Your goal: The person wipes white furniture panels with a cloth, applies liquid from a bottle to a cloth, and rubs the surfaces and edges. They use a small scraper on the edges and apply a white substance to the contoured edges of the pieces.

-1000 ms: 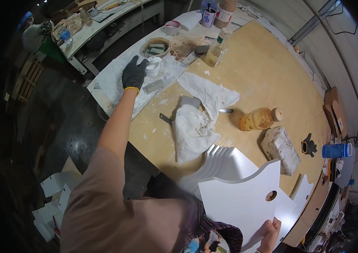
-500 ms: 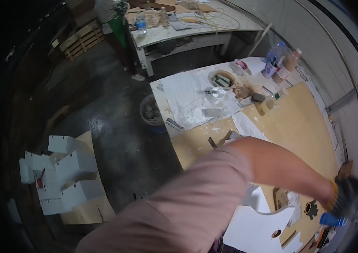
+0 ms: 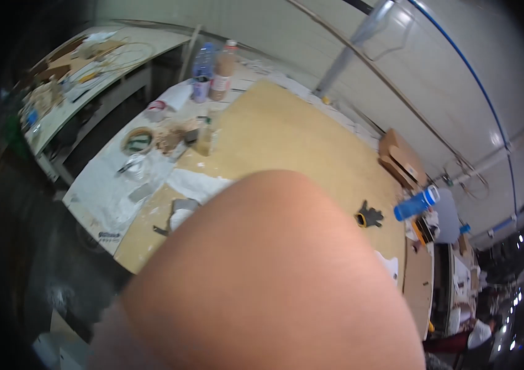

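Observation:
My bent bare arm (image 3: 268,265) fills the lower middle, elbow upward, with a pale sleeve (image 3: 111,339) at lower left. Neither of my hands shows; the arm covers much of the near tabletop. Beyond it lies a large tan board (image 3: 286,129) on the table. Right of the elbow rests a dark work glove (image 3: 370,215) with a yellow cuff. Close to that glove is a blue bottle (image 3: 415,203). A bit of a white cut panel (image 3: 390,266) peeks out past my arm. Left of the elbow sit a grey block (image 3: 185,205) and a dark flat blade (image 3: 160,230).
At the table's far left stand two plastic bottles (image 3: 224,71), a purple can (image 3: 201,89) and a round tub (image 3: 137,140). An open cardboard box (image 3: 401,159) leans by the wall. Another workbench (image 3: 98,80) is behind. A person (image 3: 481,335) appears at far right.
My view has swung right, so the table has shifted left. The arm that reached right with a gloved hand now shows its elbow up close, and that hand has gone from sight.

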Demonstrator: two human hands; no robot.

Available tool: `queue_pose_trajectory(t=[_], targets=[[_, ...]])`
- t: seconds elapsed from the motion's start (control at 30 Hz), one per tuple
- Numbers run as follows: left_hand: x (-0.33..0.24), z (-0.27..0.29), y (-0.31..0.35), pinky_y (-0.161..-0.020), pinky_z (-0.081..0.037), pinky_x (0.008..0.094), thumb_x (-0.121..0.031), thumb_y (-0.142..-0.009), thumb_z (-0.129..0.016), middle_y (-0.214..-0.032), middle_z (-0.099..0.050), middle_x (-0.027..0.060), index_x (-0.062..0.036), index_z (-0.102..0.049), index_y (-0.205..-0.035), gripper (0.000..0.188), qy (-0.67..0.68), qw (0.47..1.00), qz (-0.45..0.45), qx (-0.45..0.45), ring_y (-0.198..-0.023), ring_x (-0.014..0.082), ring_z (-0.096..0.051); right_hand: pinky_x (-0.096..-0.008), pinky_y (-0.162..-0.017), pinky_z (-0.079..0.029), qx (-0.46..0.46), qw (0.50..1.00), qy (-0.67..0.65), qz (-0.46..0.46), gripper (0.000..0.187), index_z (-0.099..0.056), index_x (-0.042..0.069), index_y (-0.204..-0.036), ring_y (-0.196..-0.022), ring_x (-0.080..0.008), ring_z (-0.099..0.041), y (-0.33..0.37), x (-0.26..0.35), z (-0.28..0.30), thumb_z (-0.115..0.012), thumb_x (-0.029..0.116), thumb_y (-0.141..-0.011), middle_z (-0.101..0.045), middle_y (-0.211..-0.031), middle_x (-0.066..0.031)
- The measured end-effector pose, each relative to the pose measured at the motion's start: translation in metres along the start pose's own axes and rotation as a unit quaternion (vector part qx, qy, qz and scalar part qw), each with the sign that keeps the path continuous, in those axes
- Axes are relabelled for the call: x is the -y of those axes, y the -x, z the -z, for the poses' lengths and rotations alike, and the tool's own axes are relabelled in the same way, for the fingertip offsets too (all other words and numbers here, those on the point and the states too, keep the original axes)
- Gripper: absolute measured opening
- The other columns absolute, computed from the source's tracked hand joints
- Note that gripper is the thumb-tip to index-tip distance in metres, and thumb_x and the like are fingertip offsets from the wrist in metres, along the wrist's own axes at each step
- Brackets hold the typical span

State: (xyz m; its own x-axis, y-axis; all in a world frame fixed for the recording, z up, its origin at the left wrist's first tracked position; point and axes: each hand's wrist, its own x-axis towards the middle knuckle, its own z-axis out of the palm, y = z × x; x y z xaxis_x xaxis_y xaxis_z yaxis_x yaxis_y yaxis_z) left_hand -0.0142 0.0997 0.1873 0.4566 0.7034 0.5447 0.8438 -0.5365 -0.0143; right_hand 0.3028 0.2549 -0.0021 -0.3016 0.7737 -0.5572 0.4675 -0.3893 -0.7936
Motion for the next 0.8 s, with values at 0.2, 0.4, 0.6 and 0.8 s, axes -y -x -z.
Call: queue_pose_trajectory(t=[0.2,0.4,0.6,0.8], targets=[[-0.006,0.024,0.016,-0.068,-0.051,0.0414,-0.027,-0.088,-0.054,-0.085,-0.064,0.0151,-0.0049,-0.062,-0.092,0.024,0.005,0.997,0.029,0.076,-0.076,0.0267,-0.063,-0.0236,-0.061,-0.039,0.132,0.984,0.095,0.075,0.023,-0.063,-0.002,-0.078,-0.065,-0.0081,-0.049,-0.002,0.007,-0.007,-0.066,0.02,-0.086,-0.057,-0.069,0.0021],[0.007,0.03,0.028,-0.069,-0.051,0.042,-0.029,-0.091,-0.052,-0.085,-0.064,0.0153,-0.0041,-0.06,-0.091,0.026,-0.008,0.982,0.09,0.167,-0.075,0.0276,-0.063,-0.0271,-0.053,-0.04,0.165,0.976,0.125,0.073,0.04,-0.06,0.003,-0.073,-0.06,-0.0091,-0.053,-0.002,0.016,0.003,-0.066,0.038,-0.09,-0.06,-0.068,-0.0002],[-0.005,-0.009,-0.011,-0.07,-0.051,0.0427,-0.031,-0.094,-0.049,-0.084,-0.063,0.0156,-0.0034,-0.058,-0.09,0.029,0.046,0.975,0.064,0.206,-0.073,0.0285,-0.063,-0.0248,-0.051,-0.034,0.079,0.995,-0.015,0.053,0.026,-0.055,0.008,-0.065,-0.057,-0.0042,-0.043,0.014,0.037,0.041,-0.063,0.015,-0.089,-0.05,-0.063,0.0061],[0.018,-0.086,-0.024,-0.07,-0.051,0.0443,-0.038,-0.088,-0.064,-0.094,-0.068,0.0161,-0.0055,-0.066,-0.114,0.042,0.06,0.93,0.276,0.236,-0.089,0.031,-0.065,-0.0235,-0.062,-0.036,-0.158,0.962,-0.09,0.206,0.027,-0.058,0.007,-0.066,-0.064,-0.0046,-0.043,-0.037,0.046,0.187,-0.062,0.015,-0.092,-0.053,-0.07,0.0069]])
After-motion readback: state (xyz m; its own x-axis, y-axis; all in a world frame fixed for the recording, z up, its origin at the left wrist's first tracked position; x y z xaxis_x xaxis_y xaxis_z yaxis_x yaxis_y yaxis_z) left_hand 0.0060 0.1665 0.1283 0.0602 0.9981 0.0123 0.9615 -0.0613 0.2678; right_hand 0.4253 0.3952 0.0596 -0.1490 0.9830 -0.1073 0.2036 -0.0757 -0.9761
